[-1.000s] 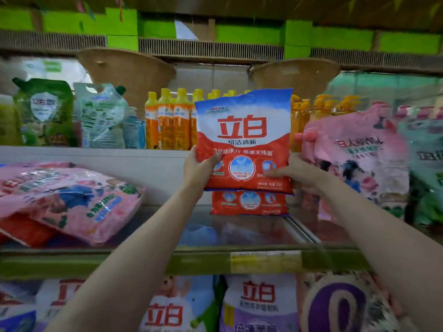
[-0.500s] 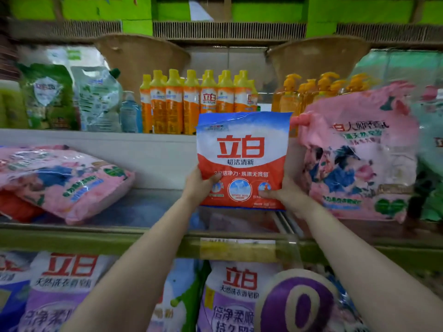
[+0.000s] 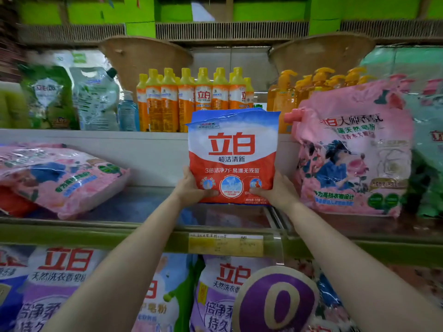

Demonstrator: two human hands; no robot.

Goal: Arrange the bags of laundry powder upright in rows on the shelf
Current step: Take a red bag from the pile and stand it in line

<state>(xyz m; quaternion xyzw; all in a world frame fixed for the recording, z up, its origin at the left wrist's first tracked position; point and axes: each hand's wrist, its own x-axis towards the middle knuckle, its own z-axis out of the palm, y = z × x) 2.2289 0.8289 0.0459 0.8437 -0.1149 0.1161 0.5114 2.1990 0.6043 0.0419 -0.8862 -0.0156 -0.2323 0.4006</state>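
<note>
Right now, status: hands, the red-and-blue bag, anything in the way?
Left hand and right hand grip red-and-blue bag at bottom corners. Bag upright, at the shelf. Pink bag stands close right.

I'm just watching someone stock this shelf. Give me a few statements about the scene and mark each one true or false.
1. Both hands, left hand and right hand, hold the red and white bag upright. True.
2. The pink bag on the left stands upright. False: it lies tilted on its side.
3. Orange bottles stand on the shelf above. True.
4. The pink bag on the right lies flat. False: it stands upright.
</note>
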